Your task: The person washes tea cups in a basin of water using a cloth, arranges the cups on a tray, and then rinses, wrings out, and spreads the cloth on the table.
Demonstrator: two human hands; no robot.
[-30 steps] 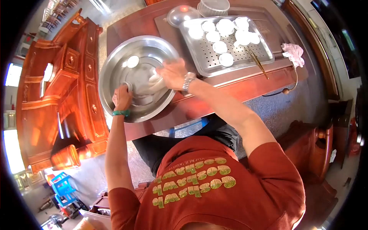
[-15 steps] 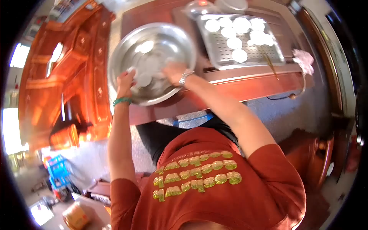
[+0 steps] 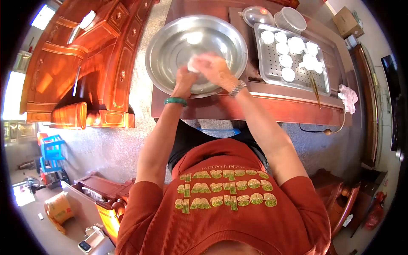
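Over the metal basin (image 3: pixel 168 51), left hand (image 3: pixel 185 80) and right hand (image 3: pixel 214 70) meet at a white piece (image 3: pixel 192 65)

In the head view, the basin lies under and beyond both hands, wide and shiny, with a bright glare on its far inner side; whether any liquid is in it, I cannot tell. The left hand is narrowed around the white piece, above the basin's near part. The right hand is bent over that same piece, its fingers blurred, so I cannot tell how firmly they grip. To the right of the hands, a perforated tray (image 3: pixel 302 80) holds a loose group of white rounds (image 3: pixel 288 75), many washed out by light. Thin brown sticks (image 3: pixel 313 87) lie across its near rim. Beyond the tray stand a shiny dome (image 3: pixel 258 16) and, beside it, a pale round tub (image 3: pixel 293 20); the tub's contents are unclear

All of these are on a reddish wooden table (image 3: pixel 276 104), whose near edge runs below the hands. Far right of them, a pink cloth (image 3: pixel 348 97) hangs at the table's edge. Well to their left is a carved wooden cabinet (image 3: pixel 100 63), with blue stools (image 3: pixel 52 148) nearer the wearer on the speckled floor (image 3: pixel 108 157)
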